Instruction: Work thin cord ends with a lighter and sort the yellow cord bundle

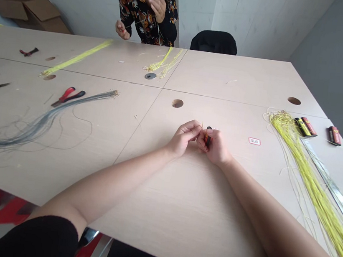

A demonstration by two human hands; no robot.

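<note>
Pinching a black-and-red cylinder [208, 136], the right hand [215, 147] touched the left hand [183, 137], closed on a thin wire [202, 125]. Tabletop [177, 226] stretched to the near edge; a nearby sticker [254, 141] was unreadable.

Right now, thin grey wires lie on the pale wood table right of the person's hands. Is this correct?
No: the head view shows the thin grey wires on the pale wood table left of the left hand and right hand, not right.
</note>
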